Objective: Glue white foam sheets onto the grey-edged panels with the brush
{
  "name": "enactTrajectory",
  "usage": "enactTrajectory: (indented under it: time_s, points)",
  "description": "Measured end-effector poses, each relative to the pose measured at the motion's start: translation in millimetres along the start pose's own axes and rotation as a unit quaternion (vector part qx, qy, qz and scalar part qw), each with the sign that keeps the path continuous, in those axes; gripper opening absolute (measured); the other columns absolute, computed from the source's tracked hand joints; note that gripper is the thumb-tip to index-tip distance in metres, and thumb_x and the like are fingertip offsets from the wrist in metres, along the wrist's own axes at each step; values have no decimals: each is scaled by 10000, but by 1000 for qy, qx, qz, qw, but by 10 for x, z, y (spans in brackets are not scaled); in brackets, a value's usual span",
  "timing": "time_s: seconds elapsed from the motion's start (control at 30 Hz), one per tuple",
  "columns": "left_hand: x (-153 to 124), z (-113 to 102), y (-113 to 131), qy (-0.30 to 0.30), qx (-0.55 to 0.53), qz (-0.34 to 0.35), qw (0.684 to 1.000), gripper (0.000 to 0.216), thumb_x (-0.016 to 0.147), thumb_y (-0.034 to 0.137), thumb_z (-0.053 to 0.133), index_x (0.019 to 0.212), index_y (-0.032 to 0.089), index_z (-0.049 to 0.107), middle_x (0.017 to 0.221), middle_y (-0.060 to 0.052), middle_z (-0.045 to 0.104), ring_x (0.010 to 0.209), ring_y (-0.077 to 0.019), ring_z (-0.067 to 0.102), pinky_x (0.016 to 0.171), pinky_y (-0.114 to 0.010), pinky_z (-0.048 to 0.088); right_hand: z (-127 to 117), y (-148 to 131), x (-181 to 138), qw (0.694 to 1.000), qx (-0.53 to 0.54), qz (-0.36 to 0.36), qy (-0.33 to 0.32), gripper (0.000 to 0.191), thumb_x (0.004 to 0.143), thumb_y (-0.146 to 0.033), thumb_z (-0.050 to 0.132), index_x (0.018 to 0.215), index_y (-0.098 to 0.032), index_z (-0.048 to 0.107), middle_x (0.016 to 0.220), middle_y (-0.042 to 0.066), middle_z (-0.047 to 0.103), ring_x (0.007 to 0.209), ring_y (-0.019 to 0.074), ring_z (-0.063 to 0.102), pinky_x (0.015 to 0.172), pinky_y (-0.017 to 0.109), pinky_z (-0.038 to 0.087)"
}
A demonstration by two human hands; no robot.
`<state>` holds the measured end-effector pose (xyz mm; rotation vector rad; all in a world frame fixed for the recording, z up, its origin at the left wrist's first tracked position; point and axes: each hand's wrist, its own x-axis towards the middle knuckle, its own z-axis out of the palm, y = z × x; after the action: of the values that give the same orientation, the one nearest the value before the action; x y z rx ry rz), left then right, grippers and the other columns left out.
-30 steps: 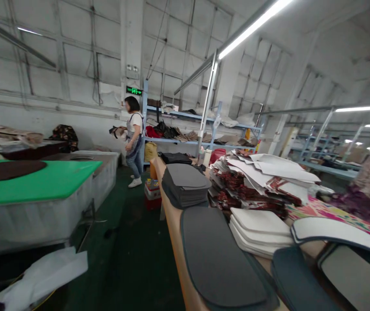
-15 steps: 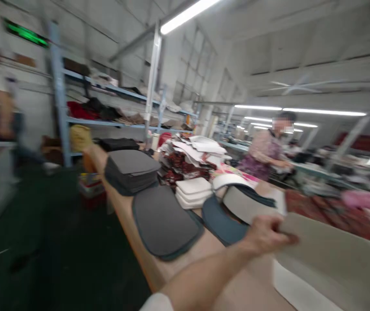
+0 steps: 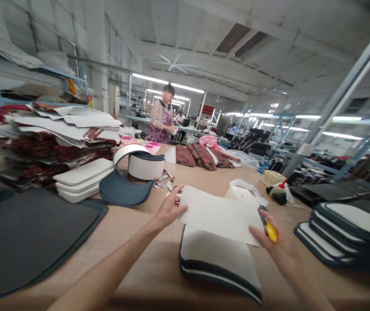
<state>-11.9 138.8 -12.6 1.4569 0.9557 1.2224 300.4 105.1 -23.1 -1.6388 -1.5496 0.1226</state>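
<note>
Two hands (image 3: 168, 209), three white pads (image 3: 83, 178), one co-worker (image 3: 161, 119)

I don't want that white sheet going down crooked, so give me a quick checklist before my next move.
1. Left hand grips the white sheet edge: ok.
2. Right hand holds the opposite edge: ok.
3. Yellow-handled tool safely tucked in right hand: cannot tell.
4. Sheet held over the padded piece: ok.
5. Sheet squared to the padded piece: not ok, it sits skewed.
</note>
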Motion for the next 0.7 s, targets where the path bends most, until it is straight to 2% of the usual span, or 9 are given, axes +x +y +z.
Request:
enactTrajectory:
  time_s: [0.07, 0.13, 0.2, 0.27, 0.33, 0.4, 0.5, 0.6, 0.7]
  points:
    - [32, 62, -103, -13, 3, -16, 1000, 744, 645, 206, 582, 1328, 136, 295, 739, 24, 526, 598, -92, 501, 531, -182, 360, -9, 106, -74, 998, 37, 43, -7, 678, 650, -566, 556, 1183, -149, 505, 767, 28, 604, 700, 209, 584, 569, 290, 473]
    - [70, 91, -161, -20, 9, -19, 1000, 673, 649, 216, 585, 1287, 139, 387, 783, 3, 535, 639, -102, 512, 563, -196, 377, -18, 188, -107, 995, 68, 75, -6, 685, 646, -556, 569, 1188, -144, 498, 742, 20, 590, 690, 205, 577, 569, 290, 470]
    - [124, 90, -192, -25, 23, -21, 999, 522, 645, 221, 594, 1155, 125, 541, 811, -18, 546, 656, -106, 507, 562, -198, 375, -4, 243, -100, 992, 89, 87, -8, 674, 651, -539, 583, 1194, -150, 496, 732, 16, 586, 685, 201, 573, 570, 287, 471]
    - [218, 64, -217, -22, 40, -22, 999, 395, 651, 228, 597, 1026, 108, 624, 818, -35, 564, 654, -109, 500, 549, -198, 369, 53, 262, -43, 990, 111, 84, -14, 664, 657, -526, 591, 1200, -157, 493, 727, 15, 586, 680, 199, 574, 572, 283, 474]
    - [358, 11, -244, -4, 60, -16, 998, 379, 668, 232, 588, 1018, 94, 628, 817, -47, 582, 657, -115, 504, 544, -199, 372, 160, 238, 80, 991, 115, 72, -14, 654, 665, -525, 586, 1201, -163, 495, 742, 18, 589, 696, 198, 579, 597, 282, 481]
    - [517, -79, -270, 27, 81, 0, 996, 474, 700, 238, 563, 1151, 90, 549, 876, -61, 596, 688, -121, 524, 578, -207, 402, 308, 182, 267, 994, 92, 56, 0, 656, 670, -547, 566, 1201, -168, 498, 791, 30, 599, 737, 208, 588, 644, 295, 488]
    - [665, -322, -300, 88, 128, 27, 987, 561, 747, 236, 517, 1282, 113, 404, 1043, -88, 577, 775, -128, 560, 675, -229, 449, 571, 129, 610, 999, 35, 21, 24, 680, 679, -591, 513, 1208, -165, 490, 929, 69, 614, 850, 247, 593, 738, 347, 486]
    - [593, -704, -334, 143, 215, 35, 965, 391, 748, 199, 497, 1132, 137, 531, 1025, -75, 585, 812, -143, 568, 742, -248, 452, 865, 214, 924, 998, -47, -37, 14, 675, 731, -601, 420, 1226, -146, 473, 1006, 118, 614, 893, 287, 595, 749, 390, 476]
    - [402, -1122, -403, 193, 329, 12, 924, 259, 760, 202, 474, 975, 126, 596, 941, -91, 590, 858, -188, 549, 819, -302, 422, 1217, 330, 1151, 971, -183, -152, -13, 638, 795, -574, 321, 1230, -134, 477, 825, 134, 642, 724, 311, 613, 631, 412, 458]
